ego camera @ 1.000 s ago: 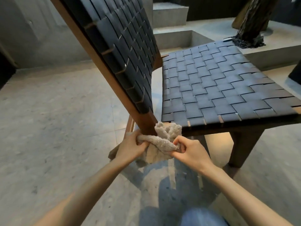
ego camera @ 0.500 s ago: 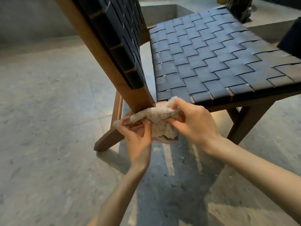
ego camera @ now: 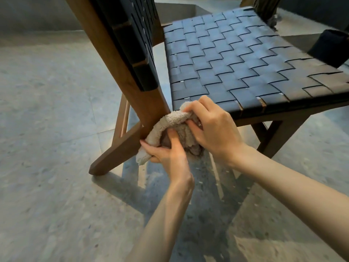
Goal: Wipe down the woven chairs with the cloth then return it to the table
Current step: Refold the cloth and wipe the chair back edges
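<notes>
Cloth (ego camera: 171, 122): one, beige, looped terry pile, bunched into a thick roll; held off the floor between both hands at the near rear corner of the woven chair (ego camera: 236, 63), touching the wooden frame where the slanted back upright (ego camera: 120, 59) meets the seat rail. Left hand (ego camera: 166, 155): below the cloth, palm turned up, fingers curled under the lower end, thumb laid upward across the pile; it grips the cloth. Right hand (ego camera: 212, 127): above and to the right, knuckles up, fingers curled over the upper fold and pinching it against the seat's edge; the fingertips are partly buried in the pile. Woven chair: low, brown timber frame, seat of dark flat straps in a basket weave, backrest (ego camera: 136, 35) of the same straps, tilted and seen edge-on. Rear leg (ego camera: 115, 154): angled brace, its foot on the floor to the left of the hands. Floor (ego camera: 47, 129): pale grey speckled stone with tile joints, striped shadow beneath the chair. Dark blurred object (ego camera: 329, 48): at the right edge beyond the seat; identity cannot be told. Grey concrete ledge (ego camera: 181, 12): behind the chair.
</notes>
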`<move>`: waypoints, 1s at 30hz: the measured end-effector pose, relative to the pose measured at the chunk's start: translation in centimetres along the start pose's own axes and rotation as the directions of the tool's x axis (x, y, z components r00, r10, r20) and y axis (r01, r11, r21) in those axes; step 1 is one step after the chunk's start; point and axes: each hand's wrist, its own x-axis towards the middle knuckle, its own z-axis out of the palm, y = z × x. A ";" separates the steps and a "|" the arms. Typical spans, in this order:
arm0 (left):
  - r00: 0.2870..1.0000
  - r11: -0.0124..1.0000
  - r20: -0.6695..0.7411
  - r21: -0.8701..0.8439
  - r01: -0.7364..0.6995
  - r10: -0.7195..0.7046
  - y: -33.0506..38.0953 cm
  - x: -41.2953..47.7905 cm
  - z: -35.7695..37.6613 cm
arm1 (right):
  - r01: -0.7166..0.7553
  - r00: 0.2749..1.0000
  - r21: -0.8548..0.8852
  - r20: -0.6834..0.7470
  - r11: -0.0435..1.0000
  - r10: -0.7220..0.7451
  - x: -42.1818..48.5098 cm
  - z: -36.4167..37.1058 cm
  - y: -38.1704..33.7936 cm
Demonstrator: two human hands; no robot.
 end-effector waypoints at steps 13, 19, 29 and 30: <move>0.841 0.781 0.151 0.314 -0.539 0.520 -2.8 -4.5 5.9 | -0.031 0.997 0.119 -0.068 0.992 0.039 -2.3 -3.5 5.6; 0.756 0.684 0.257 0.323 -0.654 0.602 -4.6 -6.4 8.5 | -0.095 0.982 0.244 -0.138 0.965 0.131 -4.2 -5.4 9.5; 0.514 0.293 0.473 0.465 -0.836 0.715 -6.9 -8.2 11.2 | -0.192 0.901 0.357 -0.305 0.914 0.308 -7.9 -7.2 14.8; 0.483 0.253 0.512 0.455 -0.854 0.710 -7.1 -8.6 11.7 | -0.211 0.888 0.354 -0.320 0.911 0.331 -8.4 -7.6 15.5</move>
